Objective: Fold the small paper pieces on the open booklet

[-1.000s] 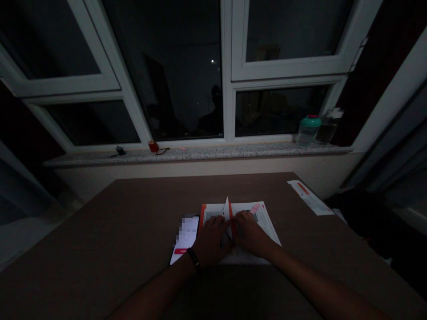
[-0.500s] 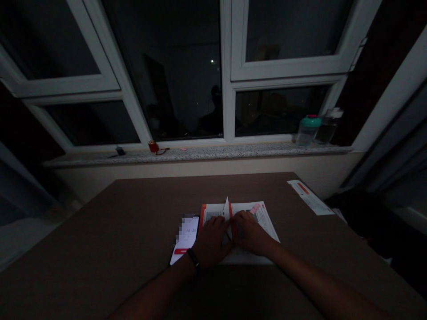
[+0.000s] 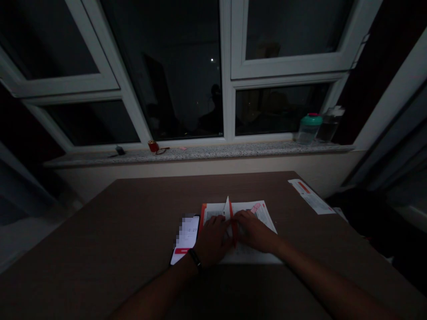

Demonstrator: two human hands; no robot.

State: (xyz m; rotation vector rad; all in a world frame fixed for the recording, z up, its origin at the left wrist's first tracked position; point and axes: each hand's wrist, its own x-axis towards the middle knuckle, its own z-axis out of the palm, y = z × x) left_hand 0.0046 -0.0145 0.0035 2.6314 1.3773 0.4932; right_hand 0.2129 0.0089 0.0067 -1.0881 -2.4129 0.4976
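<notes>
A printed booklet or stack of sheets with orange edging lies on the table, one folded page standing up along its middle. My left hand, with a black band at the wrist, rests on its left half, fingers curled and the thumb at the upright fold. From the other side my right hand pinches the same page, fingertips close to the left ones. Both palms hide much of the print. Just left of the paper lies a lit phone.
The brown table reaches to the window wall. A loose printed strip lies at its right edge. On the stone sill stand a green-lidded bottle, a clear bottle and a small red item.
My right hand has shifted very slightly, and more of the orange strip of the upright page shows between my hands. My left hand stays almost in place.
</notes>
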